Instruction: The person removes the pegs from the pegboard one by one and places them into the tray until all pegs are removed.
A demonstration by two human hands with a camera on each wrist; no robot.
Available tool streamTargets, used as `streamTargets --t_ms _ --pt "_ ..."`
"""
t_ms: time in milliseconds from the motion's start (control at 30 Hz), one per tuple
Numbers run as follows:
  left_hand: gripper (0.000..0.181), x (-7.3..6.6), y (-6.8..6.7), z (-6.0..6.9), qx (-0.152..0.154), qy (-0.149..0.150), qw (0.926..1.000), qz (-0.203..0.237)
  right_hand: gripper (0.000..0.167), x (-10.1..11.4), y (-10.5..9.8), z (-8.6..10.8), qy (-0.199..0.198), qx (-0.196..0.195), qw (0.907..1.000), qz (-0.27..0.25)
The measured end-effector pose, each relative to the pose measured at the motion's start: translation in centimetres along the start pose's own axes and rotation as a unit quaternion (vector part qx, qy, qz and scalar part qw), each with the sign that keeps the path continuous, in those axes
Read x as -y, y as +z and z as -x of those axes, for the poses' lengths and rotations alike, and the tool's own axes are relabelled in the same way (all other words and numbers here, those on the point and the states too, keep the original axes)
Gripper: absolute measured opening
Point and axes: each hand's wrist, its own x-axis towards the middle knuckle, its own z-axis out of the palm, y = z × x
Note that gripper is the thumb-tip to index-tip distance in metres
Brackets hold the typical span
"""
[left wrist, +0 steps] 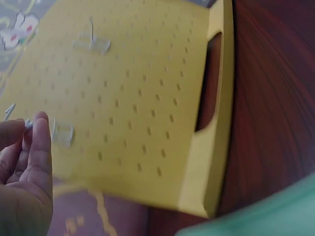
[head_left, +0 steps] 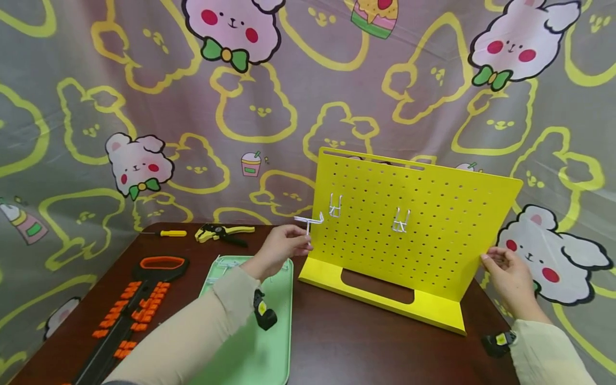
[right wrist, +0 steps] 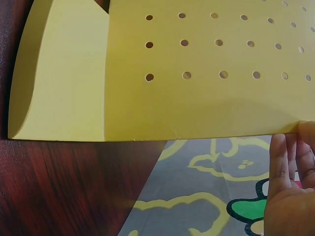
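Note:
In the head view a yellow pegboard (head_left: 370,235) stands upright on its base. Two white wire hooks are fixed in it, one near its left edge (head_left: 335,208) and one nearer the middle (head_left: 400,221). My left hand (head_left: 281,248) pinches a third white wire hook (head_left: 309,220) between thumb and fingers, just off the board's left edge. The left wrist view shows only a bit of that hook above the fingertips. My right hand (head_left: 512,280) grips the board's right edge; in the right wrist view, the thumb (right wrist: 306,132) lies on the front face and the fingers behind.
A light green tray (head_left: 276,342) with several white hooks at its far end lies under my left forearm. Further left are a black holder with orange pieces (head_left: 161,270), a yellow-handled screwdriver (head_left: 173,233) and yellow-and-black pliers (head_left: 223,232). A patterned curtain (head_left: 289,160) hangs behind the table.

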Motion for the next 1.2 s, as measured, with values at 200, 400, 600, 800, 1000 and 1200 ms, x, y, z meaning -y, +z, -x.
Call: streamTargets --t_ms 200,400,600,800,1000,1200 --pt "0.02 1.7 -4.2 1.2 -0.039 -0.024 0.9989 0.007 0.042 0.0 -0.3 0.1 -0.004 -0.001 1.0 0.004" --pt "0.022 2.5 -7.2 2.3 -0.051 -0.023 0.9984 -0.003 0.043 -0.1 -0.7 0.0 0.005 0.002 1.0 0.004" --pt "0.027 3.4 -10.2 4.1 -0.074 -0.044 0.996 -0.024 0.046 0.1 -0.9 0.0 0.022 0.003 0.9997 0.005" --pt "0.03 5.7 -12.0 6.1 -0.083 -0.079 0.9926 -0.041 0.046 0.3 -0.8 0.0 0.024 0.008 0.9997 0.004" --pt "0.026 8.0 -12.6 7.4 -0.075 -0.099 0.9909 -0.051 0.045 0.4 -0.4 -0.1 0.017 0.005 0.9998 0.005" --pt "0.021 9.3 -12.5 7.8 -0.078 -0.124 0.9878 -0.052 0.041 0.3 0.1 0.0 0.016 -0.001 0.9999 -0.002"
